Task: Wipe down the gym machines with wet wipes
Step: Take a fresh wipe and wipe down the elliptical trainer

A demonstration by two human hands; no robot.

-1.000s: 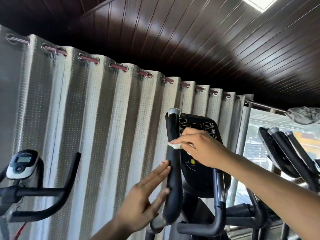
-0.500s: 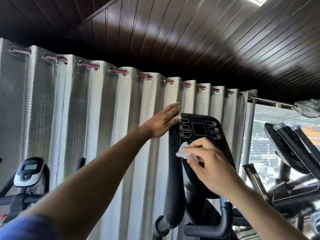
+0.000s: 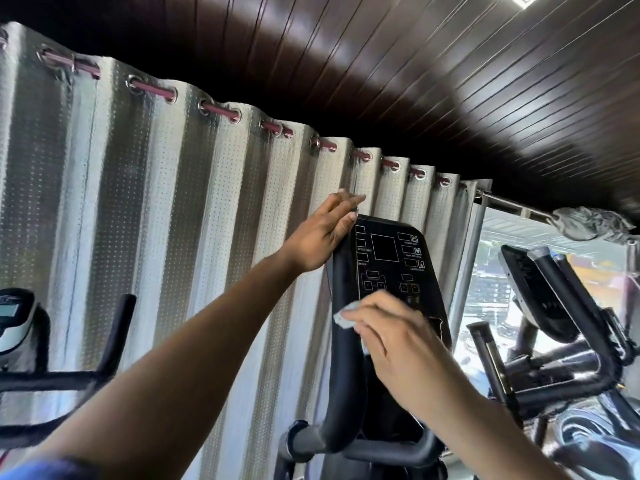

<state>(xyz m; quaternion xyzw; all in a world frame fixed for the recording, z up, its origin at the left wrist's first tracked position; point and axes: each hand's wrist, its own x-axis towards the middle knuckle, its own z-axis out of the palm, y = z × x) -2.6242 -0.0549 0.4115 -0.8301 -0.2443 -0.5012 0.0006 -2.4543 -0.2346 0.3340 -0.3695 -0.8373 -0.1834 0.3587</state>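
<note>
A black elliptical machine stands in front of me, with a dark console panel (image 3: 391, 258) and a tall black padded handle (image 3: 344, 368) on its left. My left hand (image 3: 323, 239) reaches up and rests on the top of that handle, fingers mostly straight. My right hand (image 3: 394, 341) pinches a small white wet wipe (image 3: 344, 315) and presses it against the handle just below the console's left edge. Most of the wipe is hidden under my fingers.
A silver perforated curtain (image 3: 166, 216) hangs close behind the machine. An exercise bike with a small display (image 3: 14, 317) and black handlebars stands at the left. A second elliptical (image 3: 554, 306) stands at the right by a bright window. A dark slatted ceiling is overhead.
My left hand went from the handle's lower part up to its top end. My right hand with the wipe slid down the handle, from near the console's upper left to below it.
</note>
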